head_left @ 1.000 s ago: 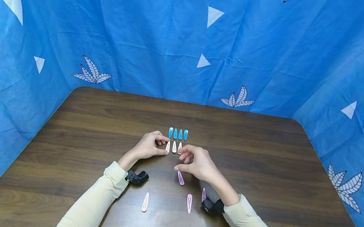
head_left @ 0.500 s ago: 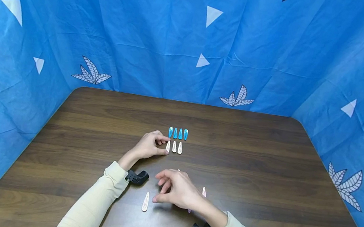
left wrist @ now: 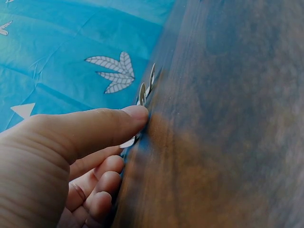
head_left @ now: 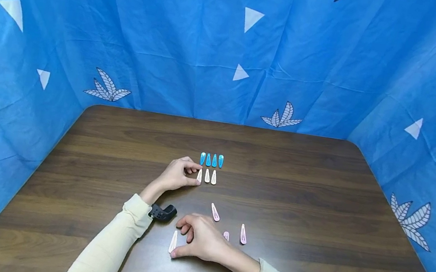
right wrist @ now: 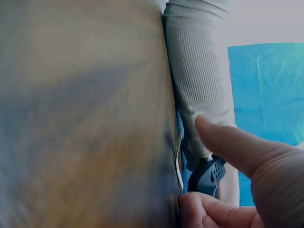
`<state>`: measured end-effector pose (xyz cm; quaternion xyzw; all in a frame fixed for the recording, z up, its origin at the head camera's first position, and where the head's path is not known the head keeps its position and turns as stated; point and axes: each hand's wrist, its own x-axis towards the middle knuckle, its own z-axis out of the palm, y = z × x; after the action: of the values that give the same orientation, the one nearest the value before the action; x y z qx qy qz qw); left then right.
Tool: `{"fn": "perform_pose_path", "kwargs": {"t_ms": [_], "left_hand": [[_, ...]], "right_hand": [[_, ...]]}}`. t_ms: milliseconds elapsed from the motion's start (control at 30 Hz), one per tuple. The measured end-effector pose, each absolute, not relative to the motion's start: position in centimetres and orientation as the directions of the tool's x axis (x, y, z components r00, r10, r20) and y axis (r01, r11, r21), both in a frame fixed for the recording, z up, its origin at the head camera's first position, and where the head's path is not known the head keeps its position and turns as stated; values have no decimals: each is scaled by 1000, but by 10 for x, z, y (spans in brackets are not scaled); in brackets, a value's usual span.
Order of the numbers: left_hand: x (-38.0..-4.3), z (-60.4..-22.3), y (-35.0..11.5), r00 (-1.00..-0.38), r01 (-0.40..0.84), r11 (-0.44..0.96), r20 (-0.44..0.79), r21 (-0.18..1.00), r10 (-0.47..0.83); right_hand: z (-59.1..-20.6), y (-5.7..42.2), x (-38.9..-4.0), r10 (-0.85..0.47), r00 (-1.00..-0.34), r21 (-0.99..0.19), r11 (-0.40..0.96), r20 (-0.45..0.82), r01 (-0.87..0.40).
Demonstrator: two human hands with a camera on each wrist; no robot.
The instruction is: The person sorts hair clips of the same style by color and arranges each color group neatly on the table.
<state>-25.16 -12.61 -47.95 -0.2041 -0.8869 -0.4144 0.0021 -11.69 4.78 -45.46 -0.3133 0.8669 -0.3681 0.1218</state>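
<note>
Head view: a lone cream clip (head_left: 173, 241) lies between the parted thumb and fingers of the right hand (head_left: 201, 239); the left hand (head_left: 175, 173) pinches the leftmost cream clip (head_left: 199, 176) in a row. Beneath spreads dark wood-grain tabletop (head_left: 299, 193), edged by blue cloth (head_left: 185, 20) printed with triangles (head_left: 252, 19) and leaves (head_left: 107, 86).

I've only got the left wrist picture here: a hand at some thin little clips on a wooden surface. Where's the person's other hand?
Observer: The right hand is closer to the person's body, at a lone white clip.

Visitor: Oh! Are there any pink ones about?

Observer: Yes, three pink clips lie loose, one of them partly hidden behind that hand.

Visitor: And is anything lined up neatly?

Observer: Yes, four blue clips form a row, the farthest clips from the person.
</note>
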Motion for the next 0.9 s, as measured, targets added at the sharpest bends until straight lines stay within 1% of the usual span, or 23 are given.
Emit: {"fn": "perform_pose_path", "kwargs": {"t_ms": [200, 467, 700, 900], "left_hand": [[-245, -480, -129, -921, 348, 568, 159, 746, 356], [-245, -481, -128, -920, 352, 556, 171, 753, 352], [-248, -480, -127, -917, 366, 559, 186, 744, 354], [-250, -479, -126, -916, 368, 559, 185, 743, 357]], "right_hand": [[-458, 43, -112, -644, -765, -647, 570, 31, -507], [-461, 42, -107, -646, -762, -636, 567, 49, -523], [-461, 40, -106, -627, -775, -569, 609, 80, -552], [-461, 39, -106, -616, -784, -568, 621, 73, -541]]}}
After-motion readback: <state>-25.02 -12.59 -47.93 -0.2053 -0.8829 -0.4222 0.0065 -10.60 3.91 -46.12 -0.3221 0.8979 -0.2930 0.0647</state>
